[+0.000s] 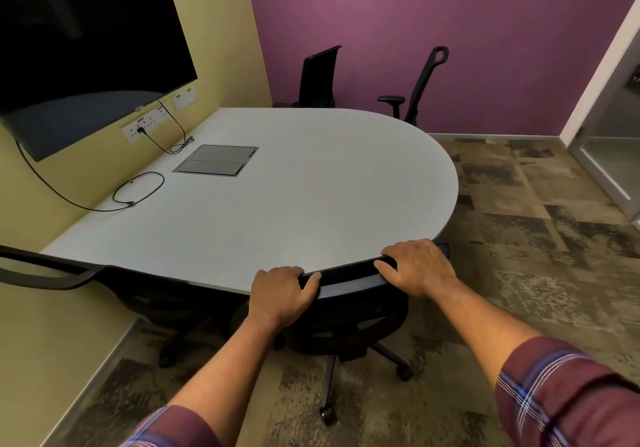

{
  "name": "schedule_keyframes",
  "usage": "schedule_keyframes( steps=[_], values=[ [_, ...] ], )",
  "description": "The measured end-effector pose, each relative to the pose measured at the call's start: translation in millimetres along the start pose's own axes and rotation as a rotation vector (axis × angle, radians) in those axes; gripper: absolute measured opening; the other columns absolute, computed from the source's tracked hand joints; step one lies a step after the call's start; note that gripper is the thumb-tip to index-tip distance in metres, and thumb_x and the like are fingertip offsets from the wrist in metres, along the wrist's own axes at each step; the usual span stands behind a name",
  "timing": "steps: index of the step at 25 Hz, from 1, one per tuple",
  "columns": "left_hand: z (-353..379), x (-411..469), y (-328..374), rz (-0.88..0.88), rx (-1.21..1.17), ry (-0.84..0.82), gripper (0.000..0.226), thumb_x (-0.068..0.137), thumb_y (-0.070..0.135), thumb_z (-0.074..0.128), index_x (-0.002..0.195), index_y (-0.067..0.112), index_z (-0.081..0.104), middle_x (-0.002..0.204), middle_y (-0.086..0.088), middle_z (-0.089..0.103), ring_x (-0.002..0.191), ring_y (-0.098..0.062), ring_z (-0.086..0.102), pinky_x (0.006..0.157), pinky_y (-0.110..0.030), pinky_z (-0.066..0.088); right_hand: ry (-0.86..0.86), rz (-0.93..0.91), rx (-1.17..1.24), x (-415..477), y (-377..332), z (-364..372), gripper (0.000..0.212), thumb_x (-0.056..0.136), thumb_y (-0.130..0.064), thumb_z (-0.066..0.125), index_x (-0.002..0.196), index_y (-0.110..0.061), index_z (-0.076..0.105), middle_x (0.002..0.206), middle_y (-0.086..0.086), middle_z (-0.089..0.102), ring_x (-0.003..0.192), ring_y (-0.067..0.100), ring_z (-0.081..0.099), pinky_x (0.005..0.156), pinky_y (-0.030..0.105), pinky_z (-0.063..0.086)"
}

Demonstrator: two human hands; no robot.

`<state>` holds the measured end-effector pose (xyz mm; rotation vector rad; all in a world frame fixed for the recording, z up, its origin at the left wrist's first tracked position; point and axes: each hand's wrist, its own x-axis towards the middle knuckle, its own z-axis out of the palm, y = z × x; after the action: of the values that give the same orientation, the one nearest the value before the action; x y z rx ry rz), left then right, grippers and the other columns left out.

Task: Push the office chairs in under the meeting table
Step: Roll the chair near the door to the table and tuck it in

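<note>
A black mesh office chair [349, 311] stands right in front of me, its backrest top against the near edge of the white rounded meeting table [311, 183]. My left hand [282, 294] and my right hand [417, 265] both grip the top rail of that backrest. A second black chair [69, 273] sits at the near left, its back close to the table edge. Across the table, one black chair [318, 78] faces the table by the purple wall, and another chair [420, 86] stands turned sideways at the far right.
A wall-mounted dark screen [83, 41] hangs at the left, with cables [138, 190] trailing onto the table. A grey flap box [216, 164] is set into the tabletop. Patterned carpet [536, 225] spreads to the right, toward a glass door [613, 142].
</note>
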<state>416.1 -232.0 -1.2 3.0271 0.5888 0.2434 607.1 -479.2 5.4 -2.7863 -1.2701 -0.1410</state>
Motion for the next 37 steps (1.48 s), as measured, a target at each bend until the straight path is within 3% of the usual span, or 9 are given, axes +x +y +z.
schedule_keyframes(
  steps=[5, 9, 13, 18, 24, 28, 32, 34, 37],
  values=[
    [2, 10, 14, -0.040, -0.029, 0.006, 0.072, 0.100, 0.072, 0.025, 0.084, 0.023, 0.076, 0.071, 0.004, 0.069, 0.068, -0.016, 0.062, 0.075, -0.042, 0.054, 0.011, -0.031, -0.009, 13, 18, -4, 0.058, 0.099, -0.071, 0.022, 0.090, -0.031, 0.063, 0.084, -0.011, 0.070, 0.075, 0.016, 0.061, 0.086, 0.045, 0.053],
    [3, 19, 8, -0.055, -0.007, 0.002, 0.073, 0.099, 0.071, 0.023, 0.085, 0.024, 0.076, 0.073, 0.004, 0.070, 0.069, -0.017, 0.063, 0.076, -0.042, 0.054, 0.039, -0.025, -0.013, 24, 18, 2, 0.064, 0.099, -0.073, 0.021, 0.098, -0.030, 0.070, 0.088, -0.008, 0.073, 0.078, 0.017, 0.062, 0.084, 0.045, 0.052],
    [5, 28, -7, -0.040, 0.007, 0.013, 0.073, 0.097, 0.071, 0.020, 0.086, 0.026, 0.077, 0.077, 0.004, 0.072, 0.071, -0.019, 0.064, 0.075, -0.040, 0.053, 0.023, -0.023, -0.004, 33, 7, 6, 0.059, 0.099, -0.074, 0.019, 0.087, -0.031, 0.057, 0.084, -0.006, 0.070, 0.075, 0.019, 0.060, 0.082, 0.045, 0.050],
    [5, 39, -18, -0.014, 0.003, 0.032, 0.071, 0.099, 0.070, 0.023, 0.088, 0.026, 0.079, 0.081, 0.003, 0.076, 0.074, -0.021, 0.067, 0.071, -0.038, 0.050, 0.011, -0.007, 0.009, 38, 3, 4, 0.067, 0.098, -0.075, 0.019, 0.092, -0.027, 0.066, 0.083, -0.005, 0.068, 0.075, 0.019, 0.060, 0.083, 0.045, 0.049],
    [3, 33, -24, 0.001, 0.009, 0.017, 0.069, 0.101, 0.071, 0.024, 0.090, 0.028, 0.076, 0.083, 0.004, 0.076, 0.075, -0.018, 0.067, 0.073, -0.039, 0.053, -0.003, -0.018, 0.038, 32, -5, 4, 0.059, 0.099, -0.077, 0.021, 0.084, -0.029, 0.053, 0.080, -0.006, 0.065, 0.073, 0.019, 0.058, 0.085, 0.047, 0.050],
    [-2, 30, -19, 0.007, 0.018, -0.019, 0.067, 0.101, 0.070, 0.022, 0.087, 0.028, 0.071, 0.083, 0.004, 0.074, 0.075, -0.018, 0.065, 0.073, -0.039, 0.046, -0.017, 0.002, 0.047, 28, -4, 3, 0.071, 0.099, -0.078, 0.022, 0.106, -0.026, 0.069, 0.095, -0.005, 0.072, 0.087, 0.020, 0.064, 0.095, 0.046, 0.049],
    [-2, 29, -20, 0.017, 0.008, -0.054, 0.070, 0.100, 0.074, 0.018, 0.085, 0.027, 0.067, 0.083, 0.003, 0.073, 0.077, -0.020, 0.064, 0.077, -0.041, 0.046, -0.075, 0.020, 0.051, 27, -5, 4, 0.092, 0.095, -0.086, 0.011, 0.132, -0.023, 0.068, 0.122, -0.001, 0.074, 0.112, 0.022, 0.067, 0.109, 0.048, 0.044],
    [-2, 35, -20, -0.005, -0.040, -0.142, 0.080, 0.099, 0.081, 0.013, 0.095, 0.026, 0.071, 0.093, 0.002, 0.075, 0.085, -0.019, 0.066, 0.088, -0.045, 0.050, -0.150, 0.026, 0.055, 32, -5, -2, 0.106, 0.087, -0.090, 0.002, 0.146, -0.022, 0.060, 0.141, 0.002, 0.068, 0.127, 0.025, 0.062, 0.115, 0.049, 0.038],
    [-5, 56, -14, -0.062, -0.130, -0.239, 0.107, 0.092, 0.092, 0.000, 0.127, 0.021, 0.073, 0.128, -0.005, 0.076, 0.116, -0.027, 0.069, 0.109, -0.052, 0.048, -0.246, 0.048, 0.127, 48, -7, -13, 0.112, 0.082, -0.089, 0.003, 0.159, -0.020, 0.046, 0.161, 0.005, 0.053, 0.142, 0.027, 0.052, 0.121, 0.050, 0.029]
  ],
)
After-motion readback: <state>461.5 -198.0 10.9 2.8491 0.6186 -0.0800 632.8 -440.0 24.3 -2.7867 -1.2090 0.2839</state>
